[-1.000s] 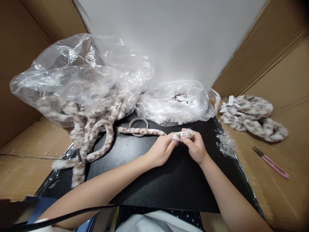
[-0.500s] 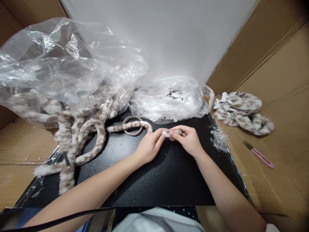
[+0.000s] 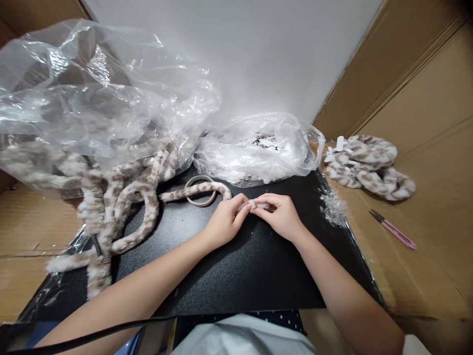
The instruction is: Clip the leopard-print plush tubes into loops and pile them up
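A thin white-and-brown plush tube (image 3: 201, 188) runs from the left over a ring-shaped roll of tape (image 3: 200, 201) and bends down into my hands. My left hand (image 3: 227, 221) is closed on it, thumb and forefinger pinching. Close beside it, my right hand (image 3: 278, 213) pinches the tube's end section between thumb and fingers. The fingertips of both hands nearly meet, and a small bit of plush shows between them. Fingers cover most of the held part. Both hands are just above the black tabletop (image 3: 236, 276).
Plush tubes (image 3: 138, 236) spill at left from a large clear plastic bag (image 3: 111, 98). A smaller clear bag (image 3: 254, 153) stands at the back. On the cardboard at right lie finished-looking plush loops (image 3: 373, 158) and pink-handled thread snips (image 3: 393, 230). Clear plastic scraps (image 3: 332, 207) sit at the table's right edge.
My right hand has shifted closer to the left, so less of the plush shows between my fingers. The whole view has moved slightly.
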`<act>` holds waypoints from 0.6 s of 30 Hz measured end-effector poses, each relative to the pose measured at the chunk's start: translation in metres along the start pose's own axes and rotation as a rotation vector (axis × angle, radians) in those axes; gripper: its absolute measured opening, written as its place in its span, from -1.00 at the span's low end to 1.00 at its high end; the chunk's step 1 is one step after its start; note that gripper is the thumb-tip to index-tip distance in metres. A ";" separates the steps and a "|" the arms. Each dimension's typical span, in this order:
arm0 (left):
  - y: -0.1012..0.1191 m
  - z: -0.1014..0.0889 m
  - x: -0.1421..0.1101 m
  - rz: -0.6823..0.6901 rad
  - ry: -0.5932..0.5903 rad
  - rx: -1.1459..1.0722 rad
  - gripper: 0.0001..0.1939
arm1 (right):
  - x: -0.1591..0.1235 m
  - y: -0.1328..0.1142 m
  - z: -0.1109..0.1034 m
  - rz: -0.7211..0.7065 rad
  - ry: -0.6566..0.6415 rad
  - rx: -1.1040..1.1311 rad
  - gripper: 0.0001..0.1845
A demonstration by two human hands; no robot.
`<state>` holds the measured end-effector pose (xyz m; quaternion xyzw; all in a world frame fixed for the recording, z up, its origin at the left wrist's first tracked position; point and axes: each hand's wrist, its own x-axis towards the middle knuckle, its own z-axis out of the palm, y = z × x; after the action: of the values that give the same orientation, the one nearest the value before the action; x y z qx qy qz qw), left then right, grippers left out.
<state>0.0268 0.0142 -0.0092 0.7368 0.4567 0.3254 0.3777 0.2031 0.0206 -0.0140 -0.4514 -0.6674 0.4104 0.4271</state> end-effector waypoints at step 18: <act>-0.003 -0.002 0.006 -0.194 0.131 -0.241 -0.64 | -0.002 -0.006 0.001 -0.157 0.137 -0.163 -0.64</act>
<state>0.0266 0.0211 -0.0098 0.6158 0.5070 0.3872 0.4624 0.2013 0.0164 -0.0087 -0.4579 -0.7012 0.2883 0.4643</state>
